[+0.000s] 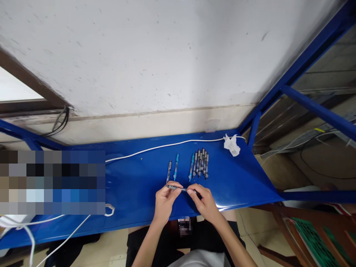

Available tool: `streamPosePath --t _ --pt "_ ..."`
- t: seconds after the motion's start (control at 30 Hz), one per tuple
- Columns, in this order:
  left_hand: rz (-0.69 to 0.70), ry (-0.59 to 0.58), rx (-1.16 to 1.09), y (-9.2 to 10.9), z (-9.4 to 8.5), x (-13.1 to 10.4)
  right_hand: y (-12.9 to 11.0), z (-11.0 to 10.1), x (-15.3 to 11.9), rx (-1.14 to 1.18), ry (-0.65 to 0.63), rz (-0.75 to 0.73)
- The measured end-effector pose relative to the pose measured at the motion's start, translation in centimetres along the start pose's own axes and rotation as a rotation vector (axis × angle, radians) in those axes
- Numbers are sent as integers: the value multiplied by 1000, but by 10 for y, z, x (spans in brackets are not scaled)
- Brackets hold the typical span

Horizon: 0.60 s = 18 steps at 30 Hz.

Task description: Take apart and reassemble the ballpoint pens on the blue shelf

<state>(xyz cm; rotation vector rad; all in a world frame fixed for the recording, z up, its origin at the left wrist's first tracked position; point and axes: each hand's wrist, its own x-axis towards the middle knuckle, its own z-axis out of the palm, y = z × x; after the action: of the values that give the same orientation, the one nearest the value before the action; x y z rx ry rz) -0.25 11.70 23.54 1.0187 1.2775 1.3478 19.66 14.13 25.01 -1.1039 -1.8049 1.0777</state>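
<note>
Above the front edge of the blue table, a grey and black pen [183,189] lies level between my two hands. My left hand [165,200] pinches its grey end, and my right hand [204,204] pinches the dark end; the fingers hide whether its parts are joined. Just beyond my left hand lie a grey pen [169,170] and a light-blue pen [176,167]. Farther right, another light-blue pen [191,167] lies beside a cluster of several grey pens [200,163], all pointing roughly away from me.
A crumpled white tissue [231,145] sits at the table's back right. Along the back runs a white cable [155,148], with more white cords [69,234] at the left. Blurred blocks cover the table's left part. Blue metal posts [253,128] and a speckled wall [144,59] bound the table [233,185].
</note>
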Motion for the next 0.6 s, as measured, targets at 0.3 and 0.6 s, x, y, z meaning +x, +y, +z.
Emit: streamPosePath --t 0.3,0.6 --pt "75 -58 8 9 3 1 2 -4 1 52 -46 92" --pt "34 -2 -4 0 0 -2 -1 -1 -3 124 -37 40"
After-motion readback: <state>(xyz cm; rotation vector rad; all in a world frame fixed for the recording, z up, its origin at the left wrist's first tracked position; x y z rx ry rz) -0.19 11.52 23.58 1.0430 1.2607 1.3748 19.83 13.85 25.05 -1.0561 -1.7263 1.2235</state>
